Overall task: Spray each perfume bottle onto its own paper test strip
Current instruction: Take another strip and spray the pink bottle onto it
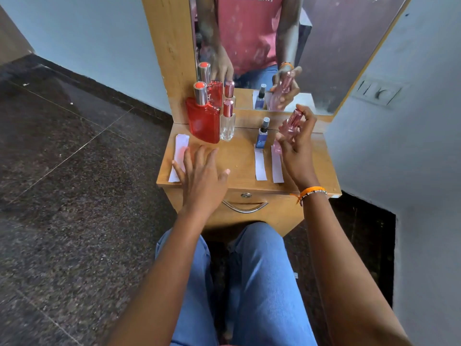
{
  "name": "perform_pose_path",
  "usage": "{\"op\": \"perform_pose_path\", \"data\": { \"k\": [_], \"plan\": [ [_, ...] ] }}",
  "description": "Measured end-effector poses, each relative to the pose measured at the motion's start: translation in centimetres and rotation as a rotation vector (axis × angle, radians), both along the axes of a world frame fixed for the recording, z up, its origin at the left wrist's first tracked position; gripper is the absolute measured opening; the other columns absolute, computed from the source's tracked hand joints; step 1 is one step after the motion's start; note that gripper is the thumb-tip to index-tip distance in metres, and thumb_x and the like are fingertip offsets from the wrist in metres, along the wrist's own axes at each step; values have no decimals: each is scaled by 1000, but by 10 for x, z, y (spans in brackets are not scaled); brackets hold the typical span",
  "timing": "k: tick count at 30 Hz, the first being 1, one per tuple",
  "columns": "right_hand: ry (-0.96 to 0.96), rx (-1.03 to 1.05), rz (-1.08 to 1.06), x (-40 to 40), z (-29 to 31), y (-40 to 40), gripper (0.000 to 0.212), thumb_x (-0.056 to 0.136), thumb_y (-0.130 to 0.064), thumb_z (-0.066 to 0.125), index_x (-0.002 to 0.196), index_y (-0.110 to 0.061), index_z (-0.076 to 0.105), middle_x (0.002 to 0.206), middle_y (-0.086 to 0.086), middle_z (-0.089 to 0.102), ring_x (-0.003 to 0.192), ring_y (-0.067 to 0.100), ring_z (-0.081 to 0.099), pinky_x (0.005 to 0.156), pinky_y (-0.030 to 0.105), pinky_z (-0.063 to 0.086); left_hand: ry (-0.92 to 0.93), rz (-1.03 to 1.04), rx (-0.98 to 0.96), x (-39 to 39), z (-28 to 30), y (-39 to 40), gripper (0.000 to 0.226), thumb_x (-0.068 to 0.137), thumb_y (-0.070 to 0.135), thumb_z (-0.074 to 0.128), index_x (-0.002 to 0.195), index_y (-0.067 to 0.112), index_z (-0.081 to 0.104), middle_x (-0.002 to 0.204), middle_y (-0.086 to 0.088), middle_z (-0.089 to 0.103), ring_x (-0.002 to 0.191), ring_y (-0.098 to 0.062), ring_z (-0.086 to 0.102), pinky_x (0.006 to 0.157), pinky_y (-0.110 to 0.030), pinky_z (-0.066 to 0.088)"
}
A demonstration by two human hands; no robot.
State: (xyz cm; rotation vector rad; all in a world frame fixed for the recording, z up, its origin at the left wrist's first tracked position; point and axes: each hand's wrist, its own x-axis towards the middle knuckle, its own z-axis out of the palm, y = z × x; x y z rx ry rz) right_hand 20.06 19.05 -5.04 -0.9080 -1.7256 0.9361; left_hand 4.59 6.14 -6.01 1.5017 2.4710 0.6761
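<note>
Table [239, 158]: bare middle between paper strips | my left hand [202, 176]: spread flat, empty, by the front edge | my right hand [296, 146]: gripping pink bottle [290, 124] above rightmost strip [277, 168]

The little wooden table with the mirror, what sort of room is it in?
Probably a bedroom or dressing corner at home: a small wooden dressing table with a drawer, a mirror behind it, and perfume bottles on top.
</note>
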Motion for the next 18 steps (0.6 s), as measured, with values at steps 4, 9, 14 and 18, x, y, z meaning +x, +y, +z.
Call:
{"op": "perform_pose_path", "data": {
  "k": [4, 9, 14, 18],
  "plan": [
    [-36, -41, -12, -3, -1, 2, 64, 84, 0, 51, 136, -27, 25, 132, 15, 43, 118, 31, 51, 102, 49, 44, -23, 0, -5, -1, -2, 0, 56, 91, 36, 50, 142, 23, 31, 152, -1, 24, 144, -31, 0, 112, -59, -7],
    [-48, -62, 28, -3, 1, 0, 67, 87, 1, 51, 140, -29, 23, 141, 10, 40, 129, 26, 45, 105, 49, 42, -37, -1, -24, -4, -3, 0, 58, 90, 36, 51, 142, 23, 29, 153, 0, 23, 143, -32, 1, 113, -59, -5],
    [-49, -69, 45, -4, -6, 0, 71, 88, 2, 51, 144, -26, 17, 134, 14, 44, 118, 22, 52, 102, 38, 47, -48, -10, -30, -3, -4, -2, 60, 90, 35, 52, 143, 23, 26, 153, 2, 22, 143, -32, 0, 112, -58, -7],
    [-41, -82, 1, -1, -7, -2, 79, 87, -9, 63, 145, -23, 11, 134, 11, 44, 122, 22, 52, 104, 41, 45, -57, -9, -18, -4, -5, -2, 61, 90, 35, 52, 143, 22, 26, 153, 1, 23, 144, -32, 0, 112, -58, -7]
  ]
}}
